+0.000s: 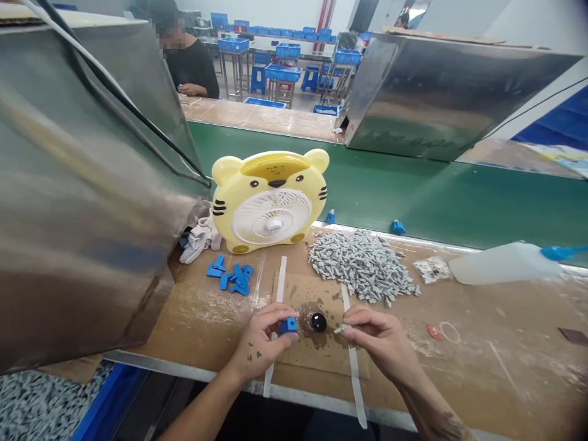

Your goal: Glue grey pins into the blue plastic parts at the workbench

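Pinched in the fingers of my left hand (265, 340) is a blue plastic block (289, 325) with a square hole in its face. My right hand (377, 337) is closed on a small grey plastic piece (340, 329), held between thumb and forefinger. Between the two hands sits a small round container of dark liquid (318, 322) on a wet-spotted cardboard sheet (316, 358), which white tape strips flank. Beyond my right hand lies a heap of small grey pieces (362, 263). Several loose blue parts (232, 277) lie beyond my left hand.
A yellow animal-faced fan (271, 202) stands at the back. A white bottle (500, 263) lies on the right near a small bag (432, 269). Metal housings (78, 184) rise on the left. A green belt (413, 190) runs behind; across it a person (190, 64) sits.
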`<move>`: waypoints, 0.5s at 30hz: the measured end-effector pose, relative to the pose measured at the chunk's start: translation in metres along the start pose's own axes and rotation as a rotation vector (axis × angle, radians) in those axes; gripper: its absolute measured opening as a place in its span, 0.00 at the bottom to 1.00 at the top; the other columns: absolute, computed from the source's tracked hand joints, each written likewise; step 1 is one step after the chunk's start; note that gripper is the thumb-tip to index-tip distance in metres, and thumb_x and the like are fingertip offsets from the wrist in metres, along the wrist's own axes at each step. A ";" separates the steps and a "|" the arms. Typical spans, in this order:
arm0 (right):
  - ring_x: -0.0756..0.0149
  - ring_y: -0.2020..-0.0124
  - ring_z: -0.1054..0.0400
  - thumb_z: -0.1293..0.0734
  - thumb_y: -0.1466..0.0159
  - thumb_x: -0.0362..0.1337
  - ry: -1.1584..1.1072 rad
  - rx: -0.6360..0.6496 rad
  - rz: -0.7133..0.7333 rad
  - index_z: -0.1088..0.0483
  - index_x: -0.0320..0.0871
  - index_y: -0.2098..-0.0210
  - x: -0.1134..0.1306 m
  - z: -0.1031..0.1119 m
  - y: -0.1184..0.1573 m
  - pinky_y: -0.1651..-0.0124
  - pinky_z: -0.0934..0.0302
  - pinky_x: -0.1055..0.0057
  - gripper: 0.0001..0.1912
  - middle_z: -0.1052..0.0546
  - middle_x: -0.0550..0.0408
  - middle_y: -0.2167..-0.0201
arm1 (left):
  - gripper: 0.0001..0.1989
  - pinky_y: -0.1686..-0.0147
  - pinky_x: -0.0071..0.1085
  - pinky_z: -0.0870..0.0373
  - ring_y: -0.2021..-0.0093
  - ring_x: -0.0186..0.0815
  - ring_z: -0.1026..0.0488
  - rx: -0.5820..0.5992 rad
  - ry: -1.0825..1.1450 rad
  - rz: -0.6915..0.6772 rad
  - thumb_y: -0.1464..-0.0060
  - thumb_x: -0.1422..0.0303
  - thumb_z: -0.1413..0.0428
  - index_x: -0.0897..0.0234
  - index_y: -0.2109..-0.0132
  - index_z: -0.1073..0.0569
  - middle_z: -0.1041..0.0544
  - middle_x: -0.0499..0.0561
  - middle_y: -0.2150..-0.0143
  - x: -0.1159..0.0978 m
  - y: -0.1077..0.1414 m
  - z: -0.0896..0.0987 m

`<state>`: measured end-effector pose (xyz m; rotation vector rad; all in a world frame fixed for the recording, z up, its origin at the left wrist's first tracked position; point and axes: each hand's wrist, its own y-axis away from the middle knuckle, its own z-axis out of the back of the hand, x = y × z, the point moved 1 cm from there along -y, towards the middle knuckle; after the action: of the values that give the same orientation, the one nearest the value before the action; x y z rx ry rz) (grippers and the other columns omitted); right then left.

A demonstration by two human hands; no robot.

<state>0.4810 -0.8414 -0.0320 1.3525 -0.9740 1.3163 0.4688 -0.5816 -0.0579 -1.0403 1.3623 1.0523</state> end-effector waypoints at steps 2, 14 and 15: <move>0.67 0.74 0.29 0.23 0.40 0.42 0.008 -0.015 0.020 0.18 0.43 0.69 -0.003 -0.001 0.002 0.73 0.31 0.73 0.08 0.22 0.51 0.69 | 0.14 0.61 0.27 0.28 0.56 0.38 0.24 0.022 -0.053 0.004 0.48 0.73 0.38 0.62 0.54 0.17 0.23 0.56 0.51 0.001 0.001 -0.003; 0.63 0.70 0.26 0.34 0.29 0.41 0.777 0.182 0.291 0.20 0.45 0.62 0.025 -0.011 -0.011 0.66 0.32 0.70 0.11 0.20 0.53 0.70 | 0.15 0.56 0.30 0.25 0.57 0.38 0.22 0.011 -0.246 -0.050 0.47 0.73 0.38 0.61 0.51 0.18 0.19 0.53 0.56 0.000 0.004 0.001; 0.63 0.70 0.26 0.35 0.28 0.40 0.824 0.212 0.299 0.21 0.45 0.62 0.026 -0.013 -0.014 0.66 0.33 0.69 0.12 0.20 0.53 0.70 | 0.15 0.55 0.30 0.25 0.56 0.38 0.22 0.012 -0.243 -0.059 0.47 0.73 0.38 0.61 0.51 0.18 0.19 0.53 0.56 0.000 0.004 0.001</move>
<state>0.4940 -0.8239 -0.0083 0.6815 -0.4703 2.0160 0.4653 -0.5794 -0.0576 -0.9057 1.1340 1.0873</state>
